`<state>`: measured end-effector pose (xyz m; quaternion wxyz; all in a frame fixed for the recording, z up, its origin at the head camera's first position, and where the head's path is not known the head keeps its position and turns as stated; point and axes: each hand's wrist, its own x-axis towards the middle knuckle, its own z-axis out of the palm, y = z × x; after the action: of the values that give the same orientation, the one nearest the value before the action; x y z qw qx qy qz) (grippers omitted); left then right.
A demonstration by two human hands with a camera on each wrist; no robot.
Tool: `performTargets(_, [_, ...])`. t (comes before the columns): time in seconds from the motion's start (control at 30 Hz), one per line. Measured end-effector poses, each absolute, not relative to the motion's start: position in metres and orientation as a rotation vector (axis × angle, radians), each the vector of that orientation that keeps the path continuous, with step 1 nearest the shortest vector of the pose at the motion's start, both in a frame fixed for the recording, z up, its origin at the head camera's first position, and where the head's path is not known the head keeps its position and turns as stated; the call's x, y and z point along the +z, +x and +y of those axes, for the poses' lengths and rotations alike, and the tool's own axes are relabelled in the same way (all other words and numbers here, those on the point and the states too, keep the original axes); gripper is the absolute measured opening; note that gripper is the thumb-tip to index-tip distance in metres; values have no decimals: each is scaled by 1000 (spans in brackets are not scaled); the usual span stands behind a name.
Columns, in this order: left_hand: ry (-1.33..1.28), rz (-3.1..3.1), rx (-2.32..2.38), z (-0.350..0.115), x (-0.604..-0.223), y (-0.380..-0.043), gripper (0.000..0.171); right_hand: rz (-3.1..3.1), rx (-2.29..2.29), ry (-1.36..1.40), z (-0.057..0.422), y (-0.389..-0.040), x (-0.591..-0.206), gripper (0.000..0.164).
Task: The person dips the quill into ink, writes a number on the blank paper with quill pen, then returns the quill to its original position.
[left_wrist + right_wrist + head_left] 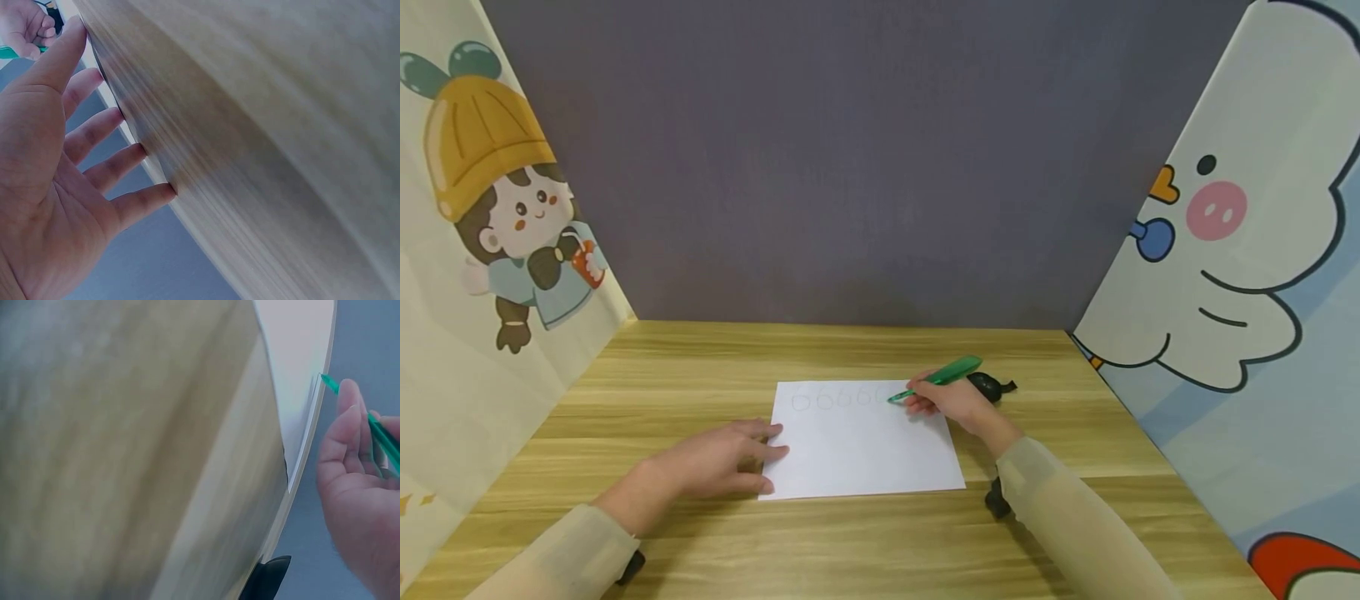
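A white sheet of paper [857,454] lies on the wooden table, with a row of several faint round shapes drawn along its top. My right hand [951,400] pinches a green pen [951,371], its tip on the paper at the right end of that row. In the right wrist view the pen [384,442] shows between thumb and fingers of the right hand [356,481]. My left hand [722,458] rests at the paper's left edge, fingers spread and nearly straight. The left wrist view shows these fingertips of the left hand [56,169] touching down along the edge.
A small black object [988,386] lies just behind the right hand. The wooden table [850,554] extends around the paper. A dark grey panel [850,167] stands at the back, with cartoon-printed walls [1247,208] to either side.
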<state>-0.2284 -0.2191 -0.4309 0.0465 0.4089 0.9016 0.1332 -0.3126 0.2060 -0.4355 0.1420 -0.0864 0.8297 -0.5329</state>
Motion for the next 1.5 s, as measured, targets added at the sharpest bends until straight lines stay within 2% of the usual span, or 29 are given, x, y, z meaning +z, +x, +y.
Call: performTargets(1.5, [1260,2749,385,-219,-431,-229,59,2367,-1654,-134,200,-320,-437,38])
